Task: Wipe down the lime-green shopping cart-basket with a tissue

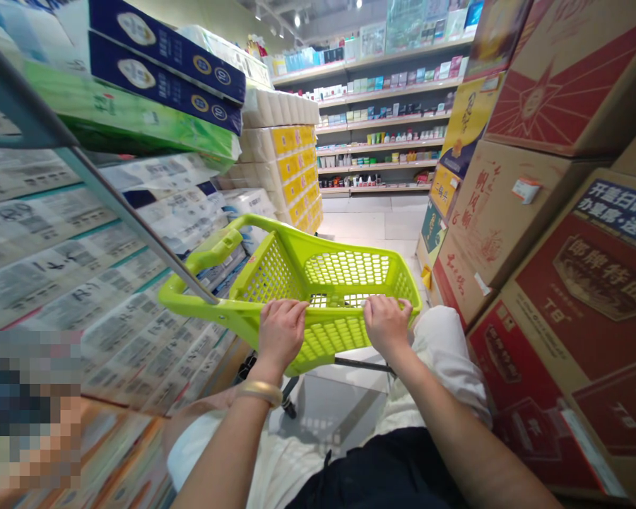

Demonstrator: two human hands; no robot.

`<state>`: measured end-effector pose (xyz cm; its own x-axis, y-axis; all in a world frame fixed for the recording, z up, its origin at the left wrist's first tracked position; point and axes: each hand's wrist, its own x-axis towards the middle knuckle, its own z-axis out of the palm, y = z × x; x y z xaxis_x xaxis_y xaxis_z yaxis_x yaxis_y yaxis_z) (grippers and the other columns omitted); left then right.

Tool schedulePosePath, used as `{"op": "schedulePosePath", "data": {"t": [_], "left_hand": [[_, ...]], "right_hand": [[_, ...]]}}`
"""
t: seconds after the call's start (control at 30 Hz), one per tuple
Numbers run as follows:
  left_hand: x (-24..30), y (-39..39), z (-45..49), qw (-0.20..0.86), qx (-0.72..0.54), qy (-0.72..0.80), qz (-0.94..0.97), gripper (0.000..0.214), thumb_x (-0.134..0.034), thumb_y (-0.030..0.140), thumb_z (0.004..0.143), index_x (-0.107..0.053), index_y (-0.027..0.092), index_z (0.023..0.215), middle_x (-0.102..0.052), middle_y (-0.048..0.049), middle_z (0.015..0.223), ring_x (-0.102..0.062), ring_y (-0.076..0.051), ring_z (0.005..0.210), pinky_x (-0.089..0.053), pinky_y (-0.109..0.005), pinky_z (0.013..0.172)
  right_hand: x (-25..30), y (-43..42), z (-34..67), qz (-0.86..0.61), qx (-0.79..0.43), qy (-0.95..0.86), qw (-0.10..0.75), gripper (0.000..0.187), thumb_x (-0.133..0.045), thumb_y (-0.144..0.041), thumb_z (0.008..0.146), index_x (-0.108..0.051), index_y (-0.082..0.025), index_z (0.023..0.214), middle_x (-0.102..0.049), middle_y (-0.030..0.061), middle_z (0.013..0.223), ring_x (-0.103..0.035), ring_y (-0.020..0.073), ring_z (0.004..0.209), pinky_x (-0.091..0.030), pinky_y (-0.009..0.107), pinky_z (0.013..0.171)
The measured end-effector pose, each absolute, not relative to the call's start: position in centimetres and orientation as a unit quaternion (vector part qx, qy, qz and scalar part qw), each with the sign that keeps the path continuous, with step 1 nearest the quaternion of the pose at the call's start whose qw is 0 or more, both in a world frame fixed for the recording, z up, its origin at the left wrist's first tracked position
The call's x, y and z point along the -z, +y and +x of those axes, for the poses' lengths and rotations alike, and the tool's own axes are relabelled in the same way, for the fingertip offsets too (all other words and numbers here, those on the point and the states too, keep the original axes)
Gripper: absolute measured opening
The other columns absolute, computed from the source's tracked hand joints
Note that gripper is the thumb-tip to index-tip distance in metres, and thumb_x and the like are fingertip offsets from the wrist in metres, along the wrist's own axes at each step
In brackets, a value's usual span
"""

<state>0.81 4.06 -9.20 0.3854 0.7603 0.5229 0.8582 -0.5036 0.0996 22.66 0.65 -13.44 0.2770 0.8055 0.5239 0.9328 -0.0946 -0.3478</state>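
A lime-green plastic shopping basket [275, 272] on wheels stands in a narrow shop aisle in front of me, and nothing shows inside it. My left hand [280, 331] grips the basket's near rim, fingers curled over the edge. My right hand [386, 323] grips the same rim further right. A gold bangle [261, 391] sits on my left wrist. A grey metal handle bar [132, 215] runs from the basket's left side up to the top left.
Stacked packs of tissue and toilet paper [111, 233] line the left side. Brown and red cardboard cartons [556, 233] are piled high on the right. The tiled aisle floor [371, 226] runs ahead to shelves of small goods [381, 120] at the back.
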Motion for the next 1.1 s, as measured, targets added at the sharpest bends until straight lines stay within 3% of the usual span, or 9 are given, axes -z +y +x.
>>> {"op": "schedulePosePath", "data": {"t": [0.13, 0.3, 0.5, 0.63, 1.1], "left_hand": [[9.3, 4.3, 0.8, 0.112, 0.246, -0.491, -0.828, 0.033, -0.044, 0.028, 0.093, -0.065, 0.023, 0.118, -0.069, -0.0078, 0.118, -0.055, -0.026, 0.118, -0.03, -0.048, 0.111], [10.6, 2.6, 3.0, 0.148, 0.238, -0.499, -0.82, 0.051, -0.047, 0.027, 0.091, -0.045, 0.018, 0.141, -0.049, -0.0137, 0.145, -0.034, -0.032, 0.141, -0.02, -0.056, 0.118], [11.8, 1.4, 7.2, 0.077, 0.198, -0.443, -0.871, 0.047, -0.05, 0.027, 0.089, -0.05, 0.015, 0.134, -0.058, -0.0139, 0.131, -0.046, -0.029, 0.13, -0.026, -0.052, 0.117], [11.9, 1.9, 7.8, 0.069, 0.206, -0.454, -0.864, 0.042, -0.051, 0.025, 0.087, -0.054, 0.02, 0.128, -0.06, -0.0125, 0.119, -0.05, -0.029, 0.119, -0.029, -0.053, 0.115], [12.5, 1.6, 7.5, 0.054, 0.22, -0.453, -0.862, 0.051, -0.055, 0.02, 0.081, -0.048, 0.018, 0.131, -0.055, -0.0116, 0.123, -0.043, -0.029, 0.124, -0.023, -0.055, 0.119]], "right_hand": [[13.8, 0.5, 24.1, -0.748, 0.114, -0.572, 0.316, 0.02, -0.047, -0.024, 0.094, -0.065, -0.021, 0.085, -0.07, 0.0032, 0.083, -0.056, 0.0199, 0.084, -0.02, 0.039, 0.09], [13.9, 0.4, 23.7, -0.745, 0.106, -0.576, 0.32, 0.02, -0.047, -0.024, 0.094, -0.064, -0.02, 0.083, -0.07, 0.0031, 0.082, -0.055, 0.0205, 0.084, -0.019, 0.039, 0.092], [13.4, 0.5, 22.0, -0.732, 0.088, -0.591, 0.328, 0.019, -0.047, -0.022, 0.094, -0.065, -0.021, 0.087, -0.07, 0.0038, 0.088, -0.055, 0.0208, 0.088, -0.018, 0.04, 0.094], [12.9, 1.1, 19.8, -0.704, 0.068, -0.627, 0.326, 0.019, -0.047, -0.024, 0.096, -0.065, -0.022, 0.087, -0.07, 0.0039, 0.088, -0.056, 0.0202, 0.089, -0.018, 0.04, 0.095], [14.3, -0.4, 23.2, -0.735, 0.107, -0.58, 0.335, 0.023, -0.043, -0.023, 0.097, -0.065, -0.02, 0.092, -0.07, 0.0042, 0.087, -0.058, 0.0199, 0.086, -0.02, 0.039, 0.093]]}}
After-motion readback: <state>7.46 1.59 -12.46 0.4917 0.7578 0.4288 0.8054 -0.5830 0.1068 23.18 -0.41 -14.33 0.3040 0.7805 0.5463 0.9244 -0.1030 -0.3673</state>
